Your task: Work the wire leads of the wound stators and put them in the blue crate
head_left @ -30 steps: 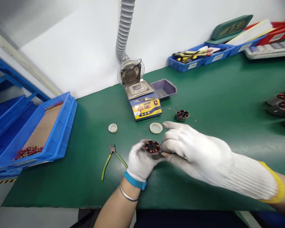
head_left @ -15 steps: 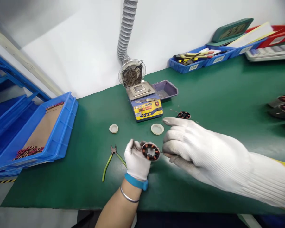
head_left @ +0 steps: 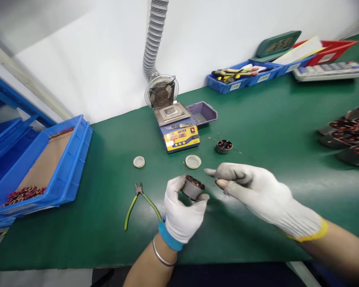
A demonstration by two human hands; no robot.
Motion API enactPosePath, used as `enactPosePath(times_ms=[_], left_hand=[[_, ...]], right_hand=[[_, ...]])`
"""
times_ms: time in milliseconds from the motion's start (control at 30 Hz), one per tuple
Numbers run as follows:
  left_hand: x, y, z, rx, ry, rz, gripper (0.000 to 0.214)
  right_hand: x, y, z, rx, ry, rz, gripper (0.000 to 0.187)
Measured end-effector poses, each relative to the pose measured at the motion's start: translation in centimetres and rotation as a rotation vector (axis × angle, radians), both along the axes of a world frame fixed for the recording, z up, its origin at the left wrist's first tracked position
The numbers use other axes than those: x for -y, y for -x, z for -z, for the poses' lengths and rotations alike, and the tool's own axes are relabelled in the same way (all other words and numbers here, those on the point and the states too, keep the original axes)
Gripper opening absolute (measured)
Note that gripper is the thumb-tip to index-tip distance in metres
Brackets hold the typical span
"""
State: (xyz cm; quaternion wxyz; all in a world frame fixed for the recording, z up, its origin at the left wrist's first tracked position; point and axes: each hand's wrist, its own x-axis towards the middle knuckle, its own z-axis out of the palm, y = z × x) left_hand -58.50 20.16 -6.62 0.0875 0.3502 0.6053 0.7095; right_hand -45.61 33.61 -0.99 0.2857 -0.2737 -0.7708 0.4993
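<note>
Gloved in white, my left hand (head_left: 184, 213) grips a motor stator (head_left: 193, 187), a grey metal ring with copper windings inside, tilted on its side between thumb and fingers. My right hand (head_left: 242, 183), also gloved, is just right of it and apart from the ring. Its index finger points left, while the thumb presses towards the curled fingers. A faint thin wire shows between the stator and that thumb; whether the fingers pinch it is unclear. Another stator (head_left: 224, 146) with loose wire leads sits on the table beyond. Green-handled cutters (head_left: 139, 189) lie left of my left hand, jaws away.
A solder pot (head_left: 181, 137) stands behind my hands, beside a purple tray (head_left: 208, 113). Two shallow round lids (head_left: 193, 162) lie in front of it. A blue crate (head_left: 80, 159) is at left, several stators (head_left: 344, 135) at right, tool bins (head_left: 227, 85) along the wall.
My left hand has turned the stator from facing the camera to showing its side. My right hand has drawn nearer the table's front, its index finger still extended. The camera view has shifted.
</note>
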Motion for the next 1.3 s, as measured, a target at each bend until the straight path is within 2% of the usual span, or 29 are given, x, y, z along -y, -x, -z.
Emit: enactPosePath(times_ms=[67, 100, 133, 200, 233, 300, 400, 500, 567, 633, 733, 800, 867, 967, 1033, 1133, 1300], left_hand=[[0.2, -0.5, 0.7, -0.199, -0.059, -0.077, 0.049], [0.2, -0.7, 1.1, -0.258, -0.078, -0.094, 0.05], [0.3, -0.8, 1.3, -0.291, -0.09, -0.118, 0.051], [0.2, -0.8, 1.6, -0.263, -0.091, -0.169, 0.052], [0.1, -0.7, 1.7, -0.201, -0.083, -0.182, 0.051], [-0.3, -0.8, 1.5, -0.013, -0.056, -0.164, 0.052], [-0.4, -1.2, 1.3, 0.238, -0.031, -0.042, 0.06], [0.6, -1.6, 1.4, 0.24, 0.06, 0.145, 0.063], [1.6, -1.7, 1.5, 0.128, 0.131, 0.245, 0.061], [2.2, -1.8, 1.7, 0.012, 0.141, 0.336, 0.065], [1.9, -2.1, 1.6, 0.004, 0.104, 0.442, 0.08], [1.4, -2.3, 1.2, 0.126, 0.101, 0.427, 0.081], [0.9, -2.3, 0.7, 0.236, 0.099, 0.35, 0.068], [0.6, -2.1, -0.3, 0.246, 0.073, 0.178, 0.038], [0.7, -1.9, -0.8, 0.227, 0.059, 0.08, 0.028], [0.9, -1.7, -1.2, 0.278, 0.009, 0.023, 0.029], [0.8, -1.0, -0.8, 0.435, -0.096, 0.037, 0.036]], right_hand=[[0.2, 0.4, 1.2, -0.112, 0.399, 0.069, 0.045], [0.1, 0.5, 1.6, -0.194, 0.547, 0.117, 0.049], [-0.3, 0.5, 1.9, -0.291, 0.647, 0.191, 0.052], [-1.1, 0.2, 2.2, -0.462, 0.722, 0.325, 0.054], [-1.4, -0.1, 2.4, -0.499, 0.705, 0.372, 0.054], [-1.1, -0.7, 2.9, -0.394, 0.587, 0.39, 0.049], [1.7, -0.9, 4.6, -0.07, 0.252, 0.229, 0.042], [5.1, 0.0, 6.4, 0.023, -0.046, 0.046, 0.062], [6.2, 0.9, 7.3, 0.048, -0.105, 0.037, 0.071], [6.0, 1.3, 7.8, 0.048, -0.08, 0.108, 0.072], [4.8, 1.1, 7.8, -0.024, -0.034, 0.151, 0.06], [4.2, 0.5, 7.5, -0.055, -0.043, 0.094, 0.048], [4.0, -0.1, 7.3, -0.026, -0.071, 0.064, 0.042], [3.9, -0.6, 7.5, 0.107, -0.102, 0.139, 0.045], [3.7, -0.7, 7.5, 0.207, -0.094, 0.222, 0.049], [3.1, -0.6, 7.0, 0.207, -0.093, 0.285, 0.05], [2.5, -0.8, 5.7, 0.07, -0.124, 0.185, 0.039]])
